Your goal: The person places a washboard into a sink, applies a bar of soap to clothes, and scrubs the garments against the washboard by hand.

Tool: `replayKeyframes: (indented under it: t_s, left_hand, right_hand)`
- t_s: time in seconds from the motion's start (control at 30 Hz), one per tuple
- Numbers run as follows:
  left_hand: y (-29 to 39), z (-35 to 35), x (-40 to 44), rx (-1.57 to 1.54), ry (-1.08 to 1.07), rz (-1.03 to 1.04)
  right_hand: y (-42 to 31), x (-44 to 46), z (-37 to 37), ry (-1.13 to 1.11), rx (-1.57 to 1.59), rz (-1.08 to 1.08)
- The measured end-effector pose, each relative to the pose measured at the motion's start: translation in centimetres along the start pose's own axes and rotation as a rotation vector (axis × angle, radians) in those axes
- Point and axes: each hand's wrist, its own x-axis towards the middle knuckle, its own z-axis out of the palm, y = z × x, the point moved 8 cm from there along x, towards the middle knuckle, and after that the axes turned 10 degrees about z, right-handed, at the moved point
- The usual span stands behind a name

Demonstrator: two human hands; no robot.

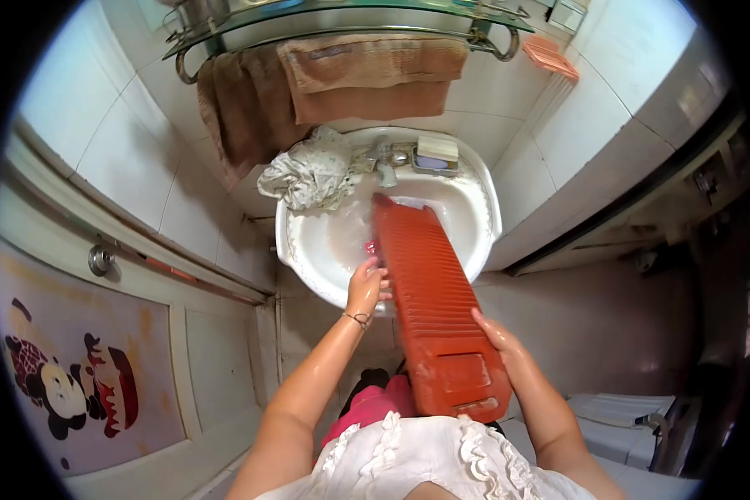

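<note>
A red plastic washboard [437,283] lies at a slant, its ridged upper end in the white washbasin [485,179] and its lower end close to my body. My right hand [498,335] grips the washboard's right edge, thumb on top and the other fingers hidden beneath. Wet and holding nothing that I can see, my left hand [367,285] is beside the board's left edge with fingers loosely apart; whether it touches the board I cannot tell. A small pink-red item [371,247] shows in the basin just beyond those fingers. Water lies in the basin under the faucet [385,162].
A bunched patterned cloth [310,171] sits on the basin's left rim. Soap in a dish [436,156] stands at the right of the faucet. Brown towels [371,79] hang below a glass shelf [350,18]. A door with a cartoon picture [83,367] is on the left.
</note>
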Motion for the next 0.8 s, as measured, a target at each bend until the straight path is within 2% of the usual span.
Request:
replayKeyframes:
  t_s: [0.07,0.1,0.17,0.2,0.23,0.3,0.33,0.4,0.43,0.47,0.5,0.6,0.7,0.73,0.77,0.8]
  left_hand:
    - [1.3,1.8,0.6,-0.1,-0.122,0.016]
    - [0.8,1.7,1.9,-0.108,-0.114,0.018]
    - [-1.3,2.6,5.6,0.194,-0.297,0.141]
    - [-2.5,2.0,7.5,0.542,-0.306,0.143]
    - [-6.3,0.9,10.7,0.534,-0.306,0.146]
    - [-11.0,-0.1,17.3,1.17,-0.203,0.581]
    - [-9.6,0.2,17.6,1.163,-0.131,0.453]
    - [-9.1,2.3,18.9,1.175,-0.229,0.362]
    - [-9.5,3.4,19.3,1.19,-0.285,0.355]
    - [-9.9,4.0,18.9,1.194,-0.34,0.349]
    - [-10.1,4.2,18.8,1.201,-0.379,0.344]
    - [-10.1,3.1,17.6,1.192,-0.464,0.295]
    - [-8.1,1.6,15.6,1.199,-0.515,0.236]
    - [-5.3,2.1,13.9,1.395,-0.491,0.265]
    - [-7.8,-2.3,17.4,1.314,-0.336,0.318]
    - [-6.3,-2.9,17.0,1.002,-0.382,0.316]
  right_hand:
    - [-0.4,-0.5,-1.5,0.019,0.016,-0.007]
    - [-0.7,-0.7,-2.2,0.041,0.049,-0.028]
    - [-1.0,-1.1,-2.7,0.037,0.078,-0.027]
    - [-1.2,-2.0,-2.4,0.039,0.067,-0.005]
    - [-1.4,-2.4,-2.4,0.043,0.056,0.015]
    - [-1.3,-1.4,-3.8,0.084,-0.032,-0.001]
    - [-1.4,-0.8,-4.6,0.125,-0.109,-0.013]
    - [-1.4,0.1,-5.4,0.16,-0.273,-0.077]
    - [0.1,1.7,-7.5,0.243,-0.276,0.01]
    - [-1.4,0.6,-6.0,0.224,-0.442,-0.117]
    - [-1.9,-0.4,-5.1,0.246,-0.419,-0.087]
    - [-2.8,-2.3,-2.4,0.086,-0.147,-0.069]
    - [-2.9,-1.6,-2.4,-0.033,-0.182,-0.135]
    - [-2.7,-0.7,-3.1,-0.017,-0.211,-0.173]
    - [-2.7,-1.0,-3.3,-0.005,-0.216,-0.19]
    - [-2.4,0.1,-3.4,-0.022,-0.214,-0.203]
